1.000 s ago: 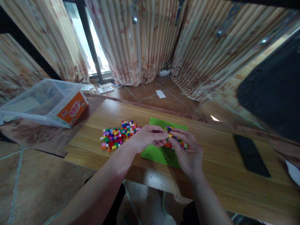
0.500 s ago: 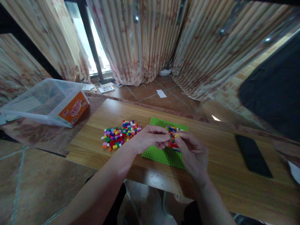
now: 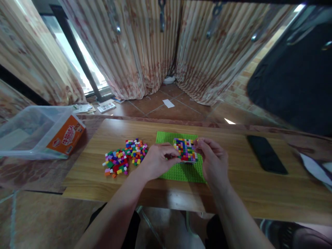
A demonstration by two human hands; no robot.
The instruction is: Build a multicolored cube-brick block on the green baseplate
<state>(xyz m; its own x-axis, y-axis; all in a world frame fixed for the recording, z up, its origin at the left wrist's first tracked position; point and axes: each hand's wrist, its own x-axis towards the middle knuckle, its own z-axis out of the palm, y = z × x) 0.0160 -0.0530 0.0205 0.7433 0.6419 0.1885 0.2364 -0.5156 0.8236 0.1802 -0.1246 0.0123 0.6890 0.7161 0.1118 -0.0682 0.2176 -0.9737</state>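
A multicoloured block of toy bricks sits on a green studded baseplate. My left hand is at its left edge, thumb and forefinger pinched together beside the bricks; whatever is between those fingertips is too small to make out. On the other side, my right hand pinches a small yellow brick just off the block's upper right corner. Left of the baseplate lies a loose pile of small coloured bricks, part of it close to my left wrist.
A wooden table carries everything, with a dark phone at the right. Beyond its left end stands a clear plastic bin with an orange label. Striped curtains hang behind, and papers lie on the floor.
My hands have drawn apart, uncovering the top of the brick block between them. The yellow brick stays in my right fingers. The whole view has shifted as my head turned.
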